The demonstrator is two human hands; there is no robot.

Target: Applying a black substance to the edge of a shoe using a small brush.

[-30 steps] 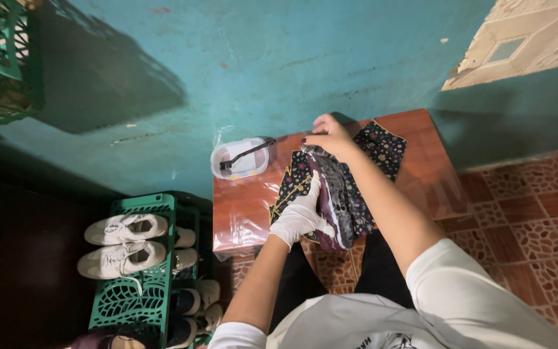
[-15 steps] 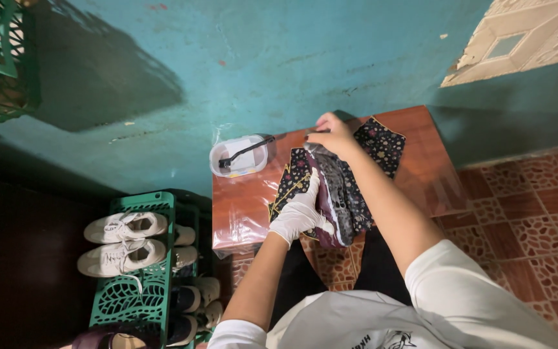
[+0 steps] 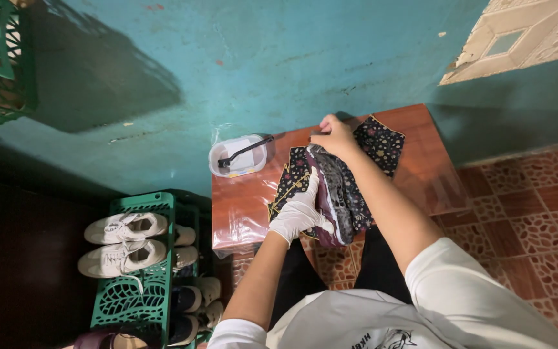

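Observation:
A dark maroon and grey shoe (image 3: 334, 197) lies on a black floral cloth (image 3: 382, 139) spread over a small reddish-brown table (image 3: 247, 200). My left hand (image 3: 299, 210), in a white glove, grips the shoe's left side near its heel. My bare right hand (image 3: 334, 134) is closed at the shoe's far end, pinching something small that I cannot make out.
A white tub (image 3: 237, 156) with a dark brush across it stands at the table's back left corner. A green plastic rack (image 3: 138, 278) with white sneakers (image 3: 124, 242) and several other shoes is to the left. A teal wall (image 3: 279, 64) lies behind; patterned floor tiles (image 3: 531, 213) to the right.
Both hands stay on the shoe with only slight shifts; the right hand has moved a little at the shoe's far end.

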